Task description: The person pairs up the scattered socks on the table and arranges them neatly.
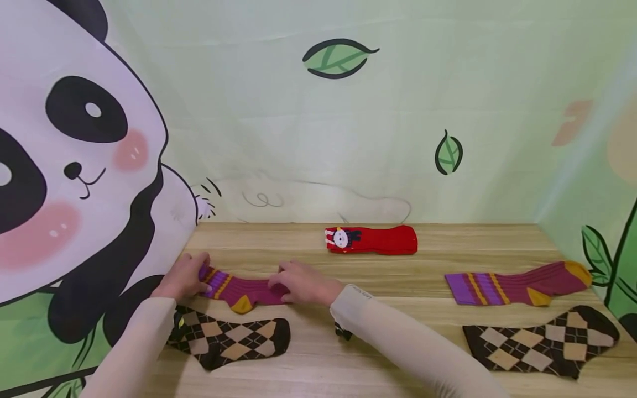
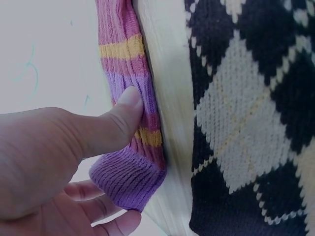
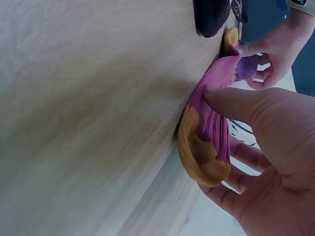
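Observation:
A magenta sock (image 1: 244,287) with purple and yellow stripes stretches between both hands on the left half of the table. My left hand (image 1: 183,278) pinches its purple cuff (image 2: 129,179), thumb on top and fingers beneath. At the other end, my right hand (image 1: 306,283) grips the sock near its mustard toe (image 3: 197,152), thumb over the magenta knit. The right wrist view shows the toe bent upward. Just in front lies a black and tan argyle sock (image 1: 239,340), partly covered by the left wrist.
A similar striped sock (image 1: 517,284) lies flat at the right, with another argyle sock (image 1: 542,342) in front of it. Near the back edge is a folded red sock bundle (image 1: 383,240) with an animal figure. A printed panda backdrop (image 1: 278,121) rises behind the wooden table (image 1: 398,337).

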{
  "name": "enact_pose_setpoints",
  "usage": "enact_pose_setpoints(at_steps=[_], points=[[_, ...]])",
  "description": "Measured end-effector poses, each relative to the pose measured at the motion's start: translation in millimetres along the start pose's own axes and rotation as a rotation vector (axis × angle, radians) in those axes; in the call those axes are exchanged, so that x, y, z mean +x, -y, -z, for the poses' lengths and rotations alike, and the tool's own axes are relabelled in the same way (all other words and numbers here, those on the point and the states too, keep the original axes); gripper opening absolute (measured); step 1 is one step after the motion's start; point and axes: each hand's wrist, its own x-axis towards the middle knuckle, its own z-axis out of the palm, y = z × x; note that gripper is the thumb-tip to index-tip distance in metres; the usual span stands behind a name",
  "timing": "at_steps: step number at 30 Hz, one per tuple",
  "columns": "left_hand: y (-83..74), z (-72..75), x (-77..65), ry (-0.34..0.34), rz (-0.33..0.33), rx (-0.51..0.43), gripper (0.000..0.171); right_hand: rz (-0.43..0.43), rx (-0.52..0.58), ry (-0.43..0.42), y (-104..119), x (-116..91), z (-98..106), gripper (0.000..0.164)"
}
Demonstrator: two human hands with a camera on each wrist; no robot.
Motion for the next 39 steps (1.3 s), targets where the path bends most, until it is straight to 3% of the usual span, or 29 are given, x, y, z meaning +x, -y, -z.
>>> enact_pose_setpoints(at_steps=[14,19,24,39], points=[[3.9,-4.6,0.3,-0.024,-0.002,0.023,0.037,-0.004,0.016,0.040,-2.5,0.7,4.0,0.017],[1.0,2.0,-0.8,-0.028,0.010,-0.003,0.030,-0.001,0.031,0.038,-4.8,-2.2,7.3,0.022],[-2.7,12.8,-3.4,-0.095,-0.008,0.020,0.020,0.008,0.017,0.040,-4.7,-5.6,13.2,0.025],[-9.1,34.9,-22.6,-0.180,-0.018,-0.002,0.028,0.028,0.065,0.035,4.9,-19.4,36.8,0.033]])
